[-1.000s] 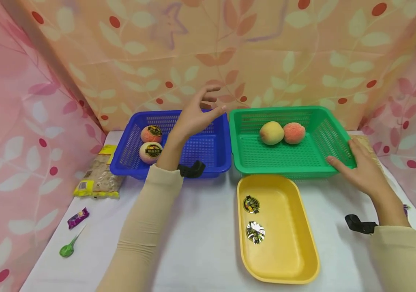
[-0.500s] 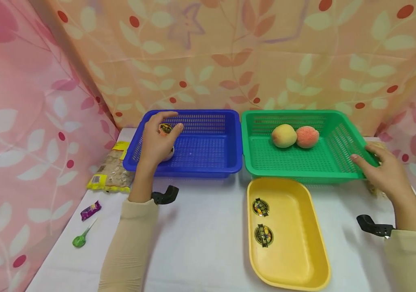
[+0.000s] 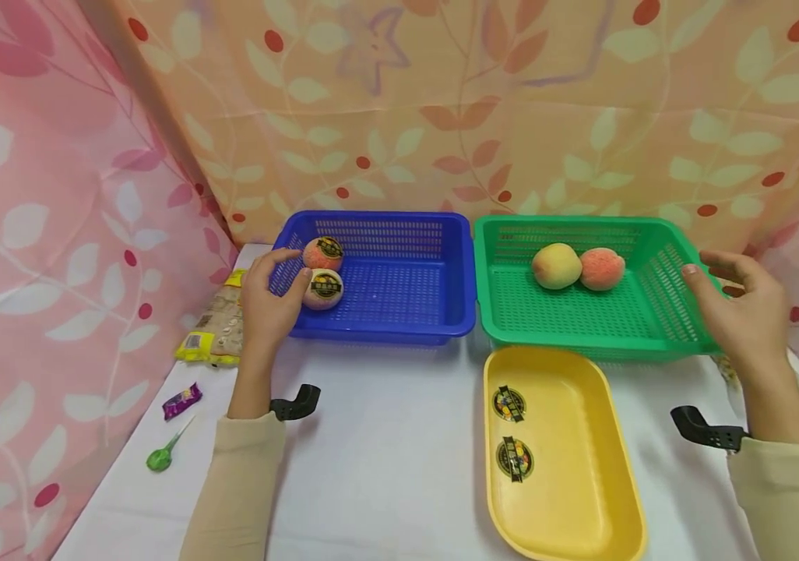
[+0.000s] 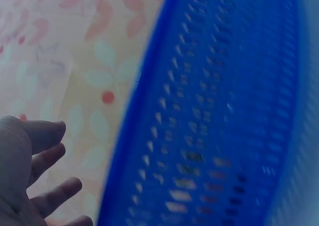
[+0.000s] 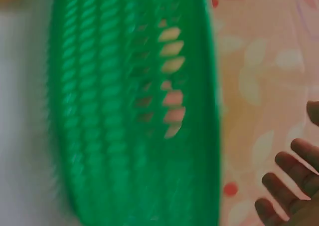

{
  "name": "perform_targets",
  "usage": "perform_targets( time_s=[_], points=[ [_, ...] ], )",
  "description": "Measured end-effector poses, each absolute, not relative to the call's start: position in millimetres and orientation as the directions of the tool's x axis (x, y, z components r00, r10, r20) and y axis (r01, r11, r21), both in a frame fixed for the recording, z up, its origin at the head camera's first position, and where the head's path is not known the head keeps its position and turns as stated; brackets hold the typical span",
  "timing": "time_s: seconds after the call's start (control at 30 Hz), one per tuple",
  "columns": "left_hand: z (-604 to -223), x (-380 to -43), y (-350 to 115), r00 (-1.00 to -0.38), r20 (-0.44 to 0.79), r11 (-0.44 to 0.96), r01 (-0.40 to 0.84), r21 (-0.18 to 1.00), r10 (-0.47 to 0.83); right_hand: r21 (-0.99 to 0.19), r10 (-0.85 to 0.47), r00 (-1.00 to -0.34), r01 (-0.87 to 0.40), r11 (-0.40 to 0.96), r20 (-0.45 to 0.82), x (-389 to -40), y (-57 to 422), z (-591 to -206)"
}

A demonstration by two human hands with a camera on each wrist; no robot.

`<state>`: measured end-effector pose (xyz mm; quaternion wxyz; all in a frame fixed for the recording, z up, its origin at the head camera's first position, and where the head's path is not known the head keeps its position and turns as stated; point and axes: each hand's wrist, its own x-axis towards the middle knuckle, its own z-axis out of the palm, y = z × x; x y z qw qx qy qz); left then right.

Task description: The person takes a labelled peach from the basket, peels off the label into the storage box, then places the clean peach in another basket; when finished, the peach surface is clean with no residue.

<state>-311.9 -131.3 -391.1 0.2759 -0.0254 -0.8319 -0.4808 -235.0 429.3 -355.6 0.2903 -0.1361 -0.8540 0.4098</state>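
In the head view, a blue basket (image 3: 399, 288) holds a pink peach (image 3: 323, 254) and a pale peach (image 3: 323, 290), each with a black-and-gold sticker. My left hand (image 3: 269, 304) is at its left end, fingers loosely bent; whether it touches the rim I cannot tell. Beside it, a green basket (image 3: 547, 319) contains a yellowish peach (image 3: 557, 266) and a pink-orange peach (image 3: 603, 269) without visible stickers. My right hand (image 3: 753, 315) is by that basket's right end, fingers spread, holding nothing. Both wrist views show spread fingers next to basket walls.
In front of the green basket is a yellow tray (image 3: 568, 467) with two round stickers on its floor. A brown-and-yellow packet (image 3: 220, 327), a purple-wrapped candy (image 3: 181, 401) and a green lollipop (image 3: 161, 458) lie at left. Patterned cloth (image 3: 434, 117) hangs behind.
My left hand has come down and left, from above the blue basket to its left end, uncovering the peaches. My right hand stays by the green basket's right end. The head view has shifted left.
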Motion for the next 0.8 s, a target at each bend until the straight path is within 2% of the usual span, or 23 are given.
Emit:
perform_targets(
  time_s=[0.13,0.4,0.63,0.8],
  points=[
    [-402.3,-311.3,-141.9,-0.850,0.469,0.599,0.251,0.760,-0.239,-0.800,0.421,-0.780,-0.163,0.577,0.463,-243.6,402.7,-339.4],
    [-417.2,-309.9,-158.1,-0.880,0.397,0.649,0.145,0.747,-0.260,-0.736,0.217,-0.800,-0.358,0.575,0.559,-261.7,354.0,-314.2],
    [-429.1,-313.4,-171.3,-0.895,0.369,0.651,0.125,0.749,-0.252,-0.700,0.028,-0.833,-0.445,0.559,0.552,-281.3,308.9,-298.3],
    [-434.1,-318.0,-174.0,-0.866,0.418,0.676,0.136,0.724,-0.273,-0.674,-0.073,-0.843,-0.475,0.566,0.534,-298.3,281.1,-290.7]
  ],
)
